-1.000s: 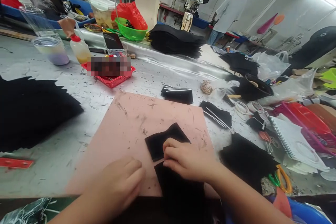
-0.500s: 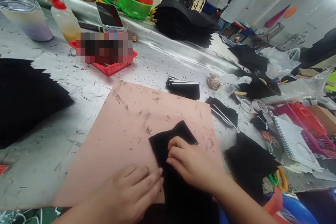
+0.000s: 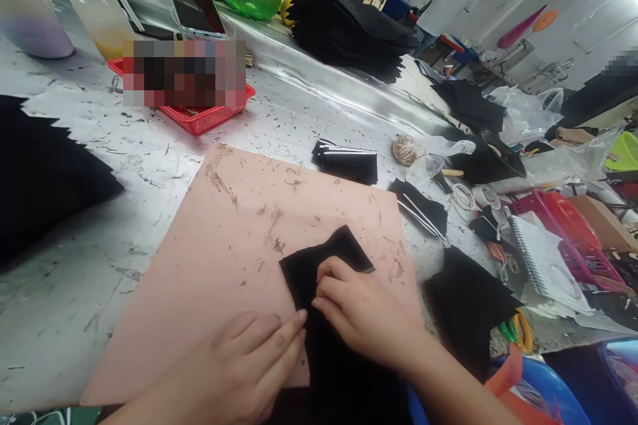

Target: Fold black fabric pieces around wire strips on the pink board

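A black fabric piece (image 3: pixel 323 339) lies over the right part of a pink board (image 3: pixel 199 265), its cut top corner pointing away from me. My right hand (image 3: pixel 353 312) rests on the fabric, fingers curled and thumb drawn in against them in a pinch on the cloth. Whether anything small sits between those fingertips is hidden. My left hand (image 3: pixel 244 358) lies flat, fingers stretched out together, with the fingertips touching the fabric's left edge. The lower end of the fabric runs out of the picture.
Small black pieces with white stripes (image 3: pixel 349 163) lie beyond the board. Black fabric stacks stand at left (image 3: pixel 50 179) and right (image 3: pixel 468 305). A red basket (image 3: pixel 199 121), phone (image 3: pixel 194 6) and squeeze bottle (image 3: pixel 97 13) are at the back left. Scissors (image 3: pixel 521 332) and a notebook (image 3: pixel 543 259) lie at right.
The view has shifted slightly, so the surroundings appear a little farther left and mostly higher. Both hands keep nearly the same pose on the black fabric.
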`<state>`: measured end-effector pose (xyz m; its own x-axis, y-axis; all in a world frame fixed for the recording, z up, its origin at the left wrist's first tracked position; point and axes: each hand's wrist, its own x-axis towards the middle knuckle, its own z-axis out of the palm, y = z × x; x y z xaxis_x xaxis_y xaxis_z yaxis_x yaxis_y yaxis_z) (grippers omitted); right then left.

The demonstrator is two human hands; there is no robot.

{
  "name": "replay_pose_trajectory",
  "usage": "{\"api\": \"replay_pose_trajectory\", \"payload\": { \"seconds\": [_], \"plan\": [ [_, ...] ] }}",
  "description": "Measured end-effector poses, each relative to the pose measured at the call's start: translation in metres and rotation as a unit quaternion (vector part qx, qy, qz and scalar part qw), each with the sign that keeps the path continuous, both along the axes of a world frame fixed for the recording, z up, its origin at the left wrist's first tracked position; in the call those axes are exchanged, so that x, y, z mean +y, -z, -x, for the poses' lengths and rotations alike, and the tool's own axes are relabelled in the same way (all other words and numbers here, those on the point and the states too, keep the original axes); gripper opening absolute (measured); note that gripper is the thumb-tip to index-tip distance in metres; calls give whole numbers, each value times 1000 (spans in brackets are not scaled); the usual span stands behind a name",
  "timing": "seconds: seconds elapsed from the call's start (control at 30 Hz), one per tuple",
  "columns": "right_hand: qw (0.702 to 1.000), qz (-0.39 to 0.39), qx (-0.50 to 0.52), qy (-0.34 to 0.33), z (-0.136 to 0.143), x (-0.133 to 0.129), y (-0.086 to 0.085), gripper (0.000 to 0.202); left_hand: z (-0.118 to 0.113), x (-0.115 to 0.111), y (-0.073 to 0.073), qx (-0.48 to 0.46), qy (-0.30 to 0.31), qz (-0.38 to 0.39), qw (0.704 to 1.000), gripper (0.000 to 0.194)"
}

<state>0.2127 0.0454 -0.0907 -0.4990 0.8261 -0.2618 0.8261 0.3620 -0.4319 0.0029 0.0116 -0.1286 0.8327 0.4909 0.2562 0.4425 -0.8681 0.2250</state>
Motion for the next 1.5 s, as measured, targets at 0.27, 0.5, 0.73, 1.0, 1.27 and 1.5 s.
{"api": "replay_pose_trajectory", "payload": {
  "seconds": [0.27,0.5,0.73,1.0,1.27,1.5],
  "plan": [
    [996,-34,-33,78,-22,2,-12,20,-3,-1,5,-5,-40,-24,999,36],
    [914,56,219,336,-62,-15,6,29,-12,9,4,-80,-44,-30,995,25],
    [885,36,225,406,-50,-22,22,53,-25,20,8,-102,-45,-59,992,31],
    [888,16,236,393,-50,-18,19,53,-45,27,3,-22,-35,-98,994,42],
    [879,32,243,409,-47,-20,23,54,-54,24,-5,133,-25,-19,991,48],
    [866,32,295,403,-41,-19,20,27,-54,37,-1,-38,-31,-39,998,37]
  ]
}}
